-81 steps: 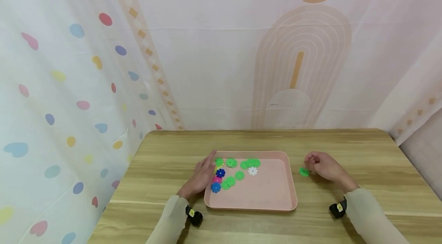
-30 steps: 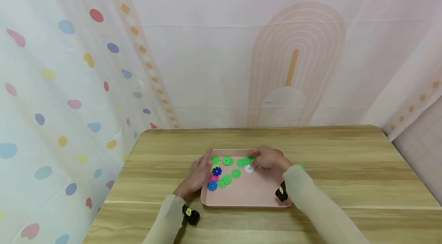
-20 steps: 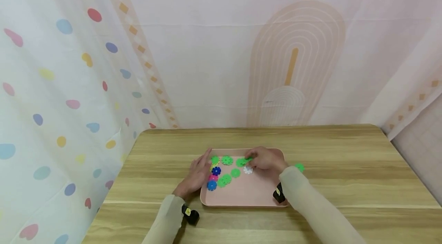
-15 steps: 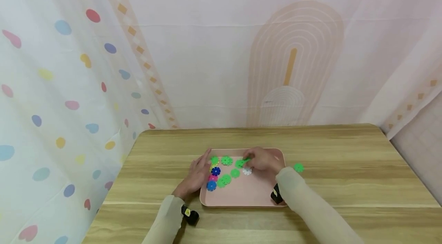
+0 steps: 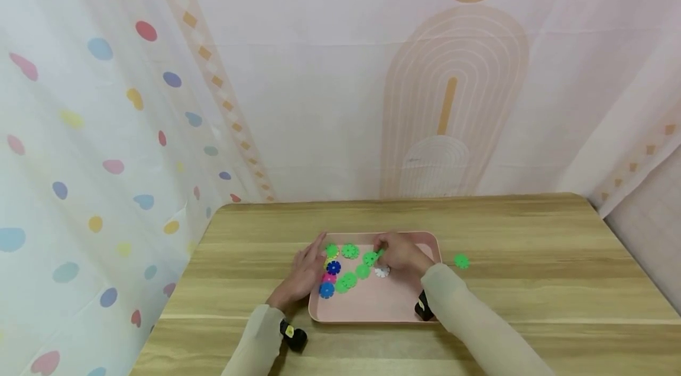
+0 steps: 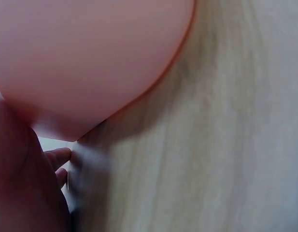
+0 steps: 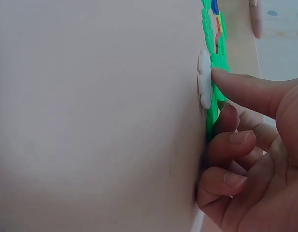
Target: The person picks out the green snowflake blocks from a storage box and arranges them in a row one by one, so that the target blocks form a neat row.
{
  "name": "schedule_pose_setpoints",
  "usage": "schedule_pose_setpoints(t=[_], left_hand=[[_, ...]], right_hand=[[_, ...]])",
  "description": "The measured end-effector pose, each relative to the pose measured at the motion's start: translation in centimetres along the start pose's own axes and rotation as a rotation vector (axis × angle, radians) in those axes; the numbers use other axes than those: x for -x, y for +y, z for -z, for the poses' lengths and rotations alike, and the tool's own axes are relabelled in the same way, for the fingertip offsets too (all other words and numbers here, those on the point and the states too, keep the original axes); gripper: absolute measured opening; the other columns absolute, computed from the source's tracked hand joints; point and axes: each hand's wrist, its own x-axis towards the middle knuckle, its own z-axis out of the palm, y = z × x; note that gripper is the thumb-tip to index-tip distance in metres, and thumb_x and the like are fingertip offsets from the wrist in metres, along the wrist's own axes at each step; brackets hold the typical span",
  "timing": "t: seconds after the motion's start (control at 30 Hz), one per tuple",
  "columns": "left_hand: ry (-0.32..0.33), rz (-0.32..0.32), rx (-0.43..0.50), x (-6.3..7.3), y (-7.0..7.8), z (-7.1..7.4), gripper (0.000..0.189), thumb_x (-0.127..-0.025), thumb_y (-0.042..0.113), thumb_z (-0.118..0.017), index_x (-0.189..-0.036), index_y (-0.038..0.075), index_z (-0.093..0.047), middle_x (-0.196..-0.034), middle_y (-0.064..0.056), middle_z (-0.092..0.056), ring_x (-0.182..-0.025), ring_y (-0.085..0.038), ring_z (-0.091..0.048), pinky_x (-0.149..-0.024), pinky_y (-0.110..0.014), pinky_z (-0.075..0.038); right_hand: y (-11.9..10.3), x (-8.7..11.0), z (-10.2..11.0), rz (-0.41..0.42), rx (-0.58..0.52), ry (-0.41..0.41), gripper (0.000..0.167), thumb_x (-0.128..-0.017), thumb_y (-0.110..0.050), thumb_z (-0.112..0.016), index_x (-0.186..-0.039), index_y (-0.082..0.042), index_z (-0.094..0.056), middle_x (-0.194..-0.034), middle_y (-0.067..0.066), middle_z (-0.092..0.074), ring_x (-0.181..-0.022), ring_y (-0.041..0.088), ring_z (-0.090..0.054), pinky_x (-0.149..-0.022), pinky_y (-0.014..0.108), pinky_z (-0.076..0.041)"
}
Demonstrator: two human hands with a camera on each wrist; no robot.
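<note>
My right hand (image 5: 398,250) is inside the pink tray (image 5: 372,308), near its back right. It pinches a green notched plastic disc (image 7: 220,92), tilted up between thumb and fingers, as the right wrist view shows. A white notched disc (image 5: 382,271) lies just under this hand. My left hand (image 5: 305,272) rests along the tray's left rim with its fingers extended; the left wrist view shows it against the tray wall. Toward the tray's left lie several green discs (image 5: 350,251), a dark blue disc (image 5: 333,268), a pink disc (image 5: 330,278) and a lighter blue disc (image 5: 327,290).
One green disc (image 5: 461,261) lies on the wooden table (image 5: 532,281), right of the tray. A patterned curtain (image 5: 319,98) hangs behind the table and along its left side. Black wrist cameras sit on both wrists.
From the table right of the tray, my right hand has moved left into the tray and taken up a green disc, tilting it. The disc at the right stays on the table. The left hand stays put.
</note>
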Motion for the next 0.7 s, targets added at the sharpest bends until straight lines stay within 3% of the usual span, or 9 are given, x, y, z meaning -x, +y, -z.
schedule_pose_setpoints(t=[0.13,0.37,0.7], left_hand=[[0.004,0.014,0.003,0.01,-0.11,-0.17,0.056,-0.109,0.036,-0.025,-0.161,0.024,-0.008,-0.165,-0.012,-0.014,-0.150,-0.042,-0.005,-0.117,-0.064,0.002],[0.001,-0.002,0.004,-0.16,-0.02,-0.15,0.056,-0.109,0.035,-0.025,-0.161,0.023,-0.007,-0.165,-0.011,-0.014,-0.150,-0.040,-0.004,-0.119,-0.058,0.007],[0.006,0.011,-0.001,-0.09,-0.30,-0.22,0.055,-0.110,0.035,-0.024,-0.161,0.024,-0.007,-0.165,-0.012,-0.014,-0.150,-0.041,-0.005,-0.118,-0.061,0.004]], right_hand=[[-0.26,0.10,-0.11,0.014,-0.001,0.006,0.019,-0.080,0.002,-0.077,-0.093,-0.006,-0.065,-0.093,0.004,-0.061,-0.083,0.019,-0.052,-0.069,0.027,-0.046],[-0.38,-0.07,-0.16,0.013,0.010,0.022,0.017,-0.082,0.001,-0.075,-0.091,-0.007,-0.064,-0.092,0.002,-0.062,-0.082,0.019,-0.052,-0.070,0.028,-0.045],[-0.43,0.07,-0.21,0.026,-0.015,0.041,0.011,-0.083,0.003,-0.070,-0.086,-0.005,-0.063,-0.083,0.002,-0.058,-0.076,0.017,-0.051,-0.067,0.027,-0.043]])
